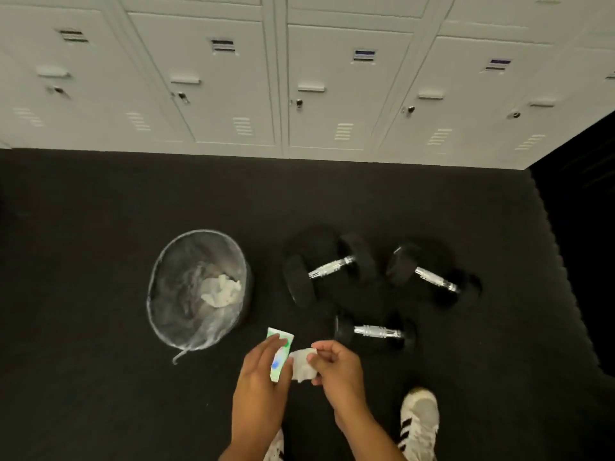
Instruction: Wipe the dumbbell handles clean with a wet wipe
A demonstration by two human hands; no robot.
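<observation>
we're pulling a wet wipe (303,365) from the pack (280,352). left hand (263,377) holds the pack, fingers curled round it; right hand (336,364) pinches the wipe's edge btwn thumb & fingers. three dumbbells lie on the black floor (100,394) just ahead: nearest one (376,331), far-left one (329,267), far-right one (436,277), chrome handles bare. to do it well, we think: keep the pack steady, draw the wipe fully out w/o tearing, open it flat, then wrap it round the nearest handle. bin (196,287) to the left w/ a crumpled wipe (221,289) inside. pack print is green/blue, too blurred to read.
</observation>
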